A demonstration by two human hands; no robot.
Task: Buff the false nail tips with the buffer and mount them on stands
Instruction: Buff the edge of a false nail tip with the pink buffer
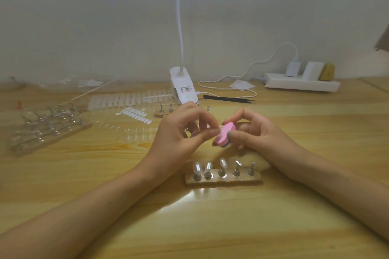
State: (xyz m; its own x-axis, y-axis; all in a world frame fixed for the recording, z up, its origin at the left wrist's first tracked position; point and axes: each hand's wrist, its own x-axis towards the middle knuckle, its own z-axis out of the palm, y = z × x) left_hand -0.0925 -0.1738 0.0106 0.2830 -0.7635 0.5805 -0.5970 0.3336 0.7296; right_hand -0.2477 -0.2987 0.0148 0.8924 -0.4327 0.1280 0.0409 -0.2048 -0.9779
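Observation:
My right hand [255, 132] grips a small pink buffer block [224, 135] above the wooden table. My left hand [185, 132] pinches a clear false nail tip [215, 132] against the buffer's left side; the tip is mostly hidden by my fingers. In front of my hands stands a wooden base [224, 181] with a row of metal stands. Three stands on the left carry clear nail tips [197, 167], and the two stands on the right [244, 168] are bare.
A strip of loose nail tips [128, 100] and adhesive tabs [134, 114] lie at the back left. More stands [48, 124] crowd the far left. A clip lamp [182, 88], black tweezers [229, 98] and a power strip [301, 84] stand behind.

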